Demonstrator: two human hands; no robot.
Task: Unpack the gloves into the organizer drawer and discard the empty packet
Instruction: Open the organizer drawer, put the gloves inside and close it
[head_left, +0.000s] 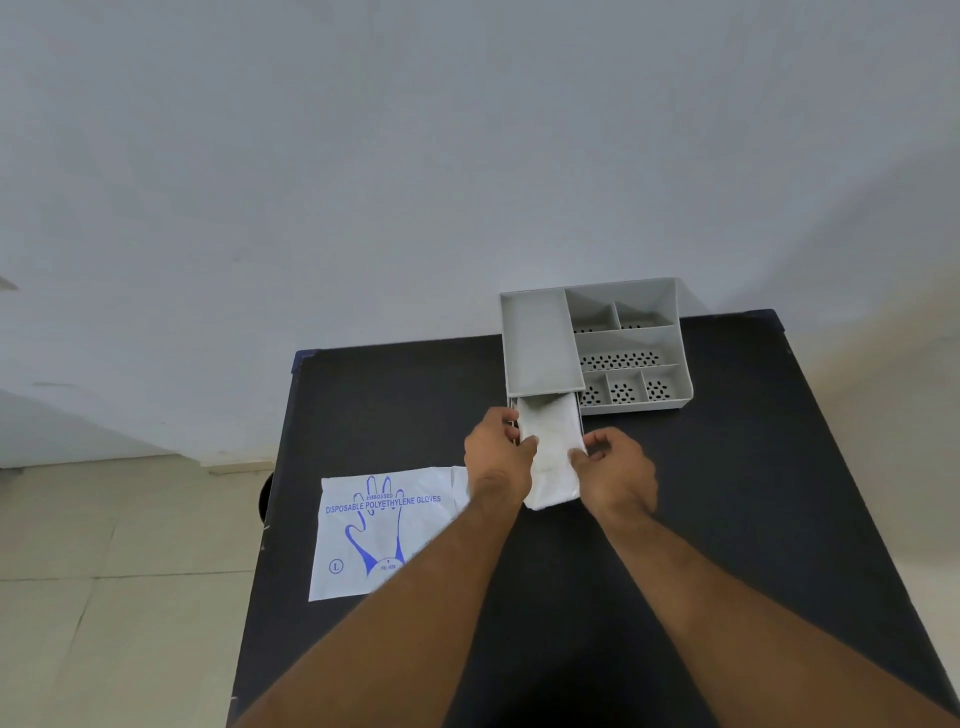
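The left hand (498, 457) pinches the left edge of the folded stack of gloves (551, 457), thumb on top; the right hand (618, 475) grips the stack's right edge the same way. Both forearms reach in from six o'clock, bare, palms turned inward toward each other. The far half of the stack lies inside the pulled-out drawer (545, 410) of the grey organizer (540, 343); the near half hangs out toward the person over the tabletop. The organizer's open, perforated compartments sit at three o'clock from the drawer. At eight o'clock from the hands, the flat packet (379, 535), printed with a blue hand outline, lies partly under the left forearm. All rest on a black table (727, 493) set against a pale wall (467, 156); beige floor tiles (119, 597) show at nine o'clock.
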